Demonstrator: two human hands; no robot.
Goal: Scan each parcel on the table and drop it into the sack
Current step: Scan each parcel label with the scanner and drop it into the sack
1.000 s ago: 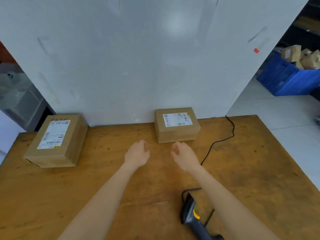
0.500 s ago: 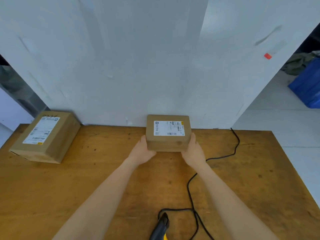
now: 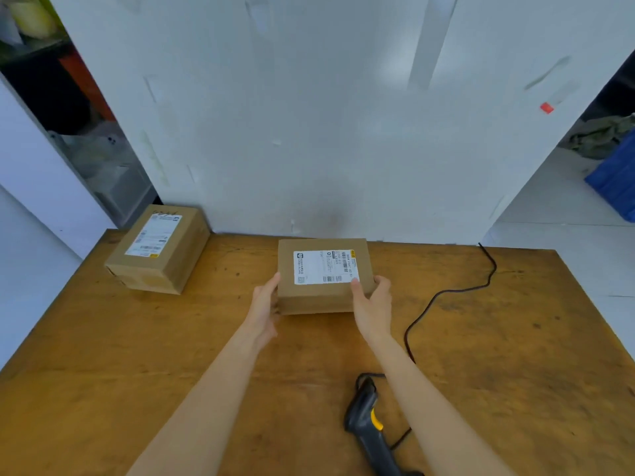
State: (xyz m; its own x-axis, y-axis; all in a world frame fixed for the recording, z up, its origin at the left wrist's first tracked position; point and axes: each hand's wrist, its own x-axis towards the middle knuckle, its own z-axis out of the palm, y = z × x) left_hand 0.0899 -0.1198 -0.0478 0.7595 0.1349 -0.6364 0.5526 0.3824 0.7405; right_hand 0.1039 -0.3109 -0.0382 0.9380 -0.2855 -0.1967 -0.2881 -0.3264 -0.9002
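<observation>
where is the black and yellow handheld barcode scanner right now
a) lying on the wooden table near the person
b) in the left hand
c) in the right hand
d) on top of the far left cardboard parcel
a: the black and yellow handheld barcode scanner lies on the wooden table beside the right forearm, while the left hand and right hand both grip the sides of the labelled brown cardboard parcel.

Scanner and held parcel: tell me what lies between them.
In the head view, only bare wooden table lies between the scanner and the parcel; the right forearm passes alongside.
</observation>
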